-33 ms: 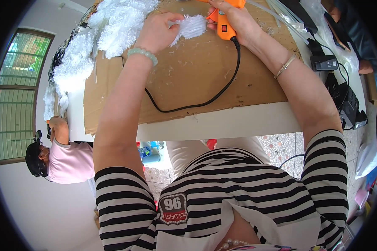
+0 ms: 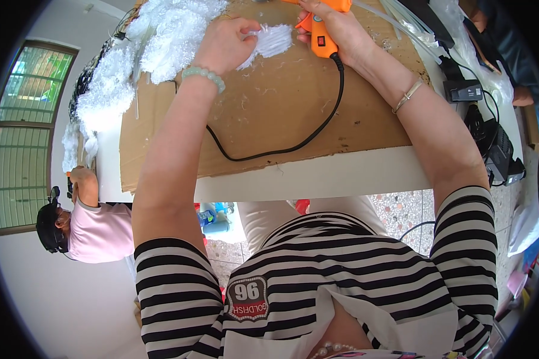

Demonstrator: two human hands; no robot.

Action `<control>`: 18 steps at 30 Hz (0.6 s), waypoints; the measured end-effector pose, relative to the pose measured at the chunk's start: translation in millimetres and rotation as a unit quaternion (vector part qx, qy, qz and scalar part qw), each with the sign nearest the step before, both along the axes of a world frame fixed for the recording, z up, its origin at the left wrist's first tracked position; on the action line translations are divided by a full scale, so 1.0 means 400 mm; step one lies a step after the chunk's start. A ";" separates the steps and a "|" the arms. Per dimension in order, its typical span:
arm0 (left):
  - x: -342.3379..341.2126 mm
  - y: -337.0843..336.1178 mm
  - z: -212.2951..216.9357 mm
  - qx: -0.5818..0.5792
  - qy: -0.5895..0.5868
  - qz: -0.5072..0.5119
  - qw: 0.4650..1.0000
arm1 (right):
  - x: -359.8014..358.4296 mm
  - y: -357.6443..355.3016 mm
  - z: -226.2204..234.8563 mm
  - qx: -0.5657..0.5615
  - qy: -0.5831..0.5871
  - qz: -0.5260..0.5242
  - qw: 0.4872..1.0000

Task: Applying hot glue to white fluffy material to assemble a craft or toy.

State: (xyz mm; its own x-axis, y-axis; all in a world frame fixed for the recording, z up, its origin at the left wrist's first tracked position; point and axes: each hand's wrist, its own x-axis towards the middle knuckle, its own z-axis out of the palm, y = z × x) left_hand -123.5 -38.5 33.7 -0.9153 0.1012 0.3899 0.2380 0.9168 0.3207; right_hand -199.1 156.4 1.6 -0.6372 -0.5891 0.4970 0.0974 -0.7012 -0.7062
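Observation:
My left hand (image 2: 226, 43), with a beaded bracelet on its wrist, is closed at the left end of a bundle of white strands (image 2: 274, 39), thumb and forefinger curled against it. The bundle fans out toward the right, over the cardboard. In my right hand (image 2: 344, 33) is an orange glue gun (image 2: 322, 39), its handle gripped, with a red switch low on the handle. A black cord (image 2: 317, 128) hangs from the handle and loops left across the cardboard. The gun's front end is cut off by the top edge.
Brown cardboard (image 2: 269, 113) with stray fibres covers the white table (image 2: 317, 179). Fluffy white shredded film (image 2: 179, 39) heaps at the left. Translucent sticks (image 2: 401, 27) and black power adapters (image 2: 464, 90) lie at the right. A person in pink (image 2: 102, 230) works at the far left.
My left hand and the white bundle have shifted very slightly left. My right hand and the glue gun have hardly moved.

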 end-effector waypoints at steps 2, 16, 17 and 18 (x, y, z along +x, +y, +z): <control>-0.004 -0.009 0.011 -0.079 -0.085 0.057 0.992 | 0.022 0.001 0.034 0.198 -0.199 -0.104 0.954; -0.051 -0.055 -0.003 -0.123 -0.124 0.081 0.981 | 0.024 -0.004 0.025 0.195 -0.132 -0.106 0.966; -0.053 -0.051 -0.002 -0.110 -0.159 0.092 0.977 | 0.023 -0.002 0.024 0.226 -0.110 -0.117 0.961; -0.053 -0.050 0.001 -0.110 -0.159 0.092 0.977 | 0.020 -0.001 0.024 0.226 -0.109 -0.118 0.961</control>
State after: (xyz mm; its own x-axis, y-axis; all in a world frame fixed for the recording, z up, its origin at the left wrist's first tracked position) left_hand -144.8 -58.6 34.2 -0.9971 -0.0268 0.0710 -0.0165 0.9899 0.1410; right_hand -191.3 156.0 11.4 -0.8391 -0.5403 0.0630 0.1547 -0.3481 -0.9246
